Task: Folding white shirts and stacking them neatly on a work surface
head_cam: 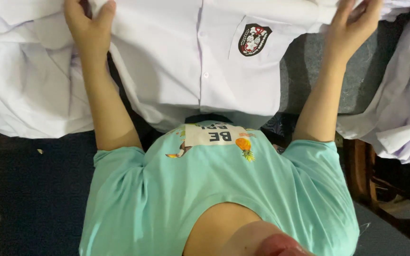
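Observation:
A white button-up shirt (186, 57) with a dark shield-shaped badge (254, 39) on its chest pocket lies spread across a grey table top (309, 71), its hem hanging over the near edge. My left hand (87, 24) pinches the shirt's cloth at the upper left, thumb and fingers closed on a fold. My right hand (354, 20) rests at the upper right on the shirt's edge, fingers curled around the fabric. Both arms reach forward over my turquoise t-shirt (214, 189).
More white cloth (24, 80) is piled at the left, and another white garment (399, 109) hangs at the right. A wooden frame (361, 170) stands under the table at the right. The floor (29, 189) below is dark.

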